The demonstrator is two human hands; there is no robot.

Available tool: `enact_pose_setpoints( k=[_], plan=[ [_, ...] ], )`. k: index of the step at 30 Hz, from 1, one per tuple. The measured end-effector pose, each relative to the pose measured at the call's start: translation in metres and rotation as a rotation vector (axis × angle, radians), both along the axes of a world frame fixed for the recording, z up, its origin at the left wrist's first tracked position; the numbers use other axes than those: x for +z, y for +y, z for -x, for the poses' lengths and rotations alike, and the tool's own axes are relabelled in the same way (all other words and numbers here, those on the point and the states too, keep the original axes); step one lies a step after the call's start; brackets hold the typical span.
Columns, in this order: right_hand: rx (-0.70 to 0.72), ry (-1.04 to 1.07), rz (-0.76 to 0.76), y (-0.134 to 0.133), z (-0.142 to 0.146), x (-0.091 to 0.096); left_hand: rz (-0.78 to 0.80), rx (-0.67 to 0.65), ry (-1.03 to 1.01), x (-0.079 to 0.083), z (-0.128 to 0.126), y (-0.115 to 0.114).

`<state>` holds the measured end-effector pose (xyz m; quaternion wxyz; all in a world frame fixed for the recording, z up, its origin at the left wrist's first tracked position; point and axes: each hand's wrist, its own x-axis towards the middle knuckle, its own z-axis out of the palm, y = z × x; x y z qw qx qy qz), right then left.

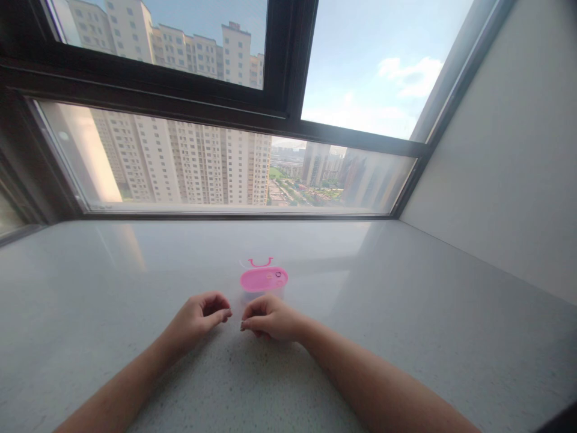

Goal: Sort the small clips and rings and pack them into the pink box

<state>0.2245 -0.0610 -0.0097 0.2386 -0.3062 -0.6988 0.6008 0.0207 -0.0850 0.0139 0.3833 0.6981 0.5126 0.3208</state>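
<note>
My left hand (208,313) and my right hand (270,320) hover low over the pale speckled counter, a small gap between their fingertips. Thumb and fingers are pinched together on each. Whatever the pinches hold, if anything, is too small to make out; a faint pale speck shows at my right fingertips. Just beyond my hands stands an oval container with a pink lid (256,280) and a clear body, partly hidden by my right hand. A small dark ring (278,274) and fainter ring shapes show on the lid's right part. Behind it a pink handle (260,264) sticks out.
The speckled stone counter (406,313) runs to a dark-framed window (234,215) at the back. A white wall (505,156) bounds it on the right. Tall buildings (180,162) are outside the glass.
</note>
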Motion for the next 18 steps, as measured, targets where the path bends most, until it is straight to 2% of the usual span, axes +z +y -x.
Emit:
enact_pose_setpoints(
  k=[6,18],
  plan=[
    [0.009,0.002,0.018,0.001,0.000,-0.002,0.050,-0.069,-0.050,-0.003,0.001,0.001],
    [0.018,0.013,0.024,0.000,-0.001,0.001,0.050,-0.100,-0.063,-0.010,0.004,0.004]
  ],
)
